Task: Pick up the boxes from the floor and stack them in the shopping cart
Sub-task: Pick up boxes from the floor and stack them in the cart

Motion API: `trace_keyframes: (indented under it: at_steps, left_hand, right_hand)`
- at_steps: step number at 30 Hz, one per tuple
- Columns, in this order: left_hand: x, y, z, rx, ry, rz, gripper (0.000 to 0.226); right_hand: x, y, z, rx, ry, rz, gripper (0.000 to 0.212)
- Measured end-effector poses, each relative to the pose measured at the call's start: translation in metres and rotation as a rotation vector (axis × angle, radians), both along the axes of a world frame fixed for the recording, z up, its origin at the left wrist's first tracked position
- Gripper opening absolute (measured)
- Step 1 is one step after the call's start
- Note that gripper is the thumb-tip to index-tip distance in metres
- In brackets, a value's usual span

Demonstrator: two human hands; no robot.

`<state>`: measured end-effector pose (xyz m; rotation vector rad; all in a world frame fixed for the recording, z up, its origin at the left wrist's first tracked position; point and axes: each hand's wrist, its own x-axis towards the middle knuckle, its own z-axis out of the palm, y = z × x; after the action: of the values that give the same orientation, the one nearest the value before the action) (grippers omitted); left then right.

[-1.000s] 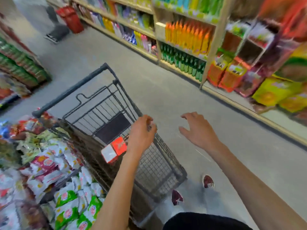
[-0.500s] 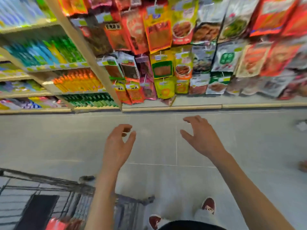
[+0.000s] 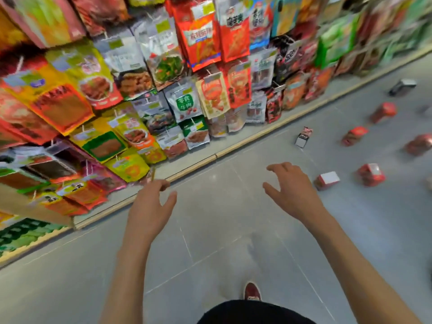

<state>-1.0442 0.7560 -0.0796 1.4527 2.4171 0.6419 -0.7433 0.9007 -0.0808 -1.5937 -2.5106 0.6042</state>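
Several small red and white boxes lie scattered on the grey floor at the right. The nearest box lies just right of my right hand, with another box beyond it. More boxes lie further back, and a small upright box stands near the shelf base. My left hand hovers over the floor, fingers spread, holding nothing. My right hand is spread too and touches nothing. The shopping cart is out of view.
A tall shelf of hanging snack packets fills the left and top, with a wooden base edge running diagonally. The grey tiled floor stretches ahead. My red shoe shows at the bottom.
My view has swung right, away from the cart, which has left the frame. The left hand let go of the red and white box in the cart. Scattered boxes now appear.
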Motion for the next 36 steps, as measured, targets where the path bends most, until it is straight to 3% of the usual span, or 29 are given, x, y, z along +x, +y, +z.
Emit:
trace_keyframes:
  at_steps: [8, 21, 36]
  left_hand:
    - [0.068, 0.15, -0.019, -0.148, 0.184, -0.381, 0.042]
    - [0.157, 0.37, -0.06, -0.248, 0.303, -0.81, 0.045]
    - [0.227, 0.595, -0.105, -0.475, 0.39, -0.996, 0.048]
  right_hand:
    - [0.104, 0.05, -0.019, -0.045, -0.138, -0.297, 0.048]
    - [0.178, 0.161, -0.043, -0.181, -0.375, -0.491, 0.057]
    - [0.207, 0.302, -0.104, -0.466, -0.158, -0.891, 0.061]
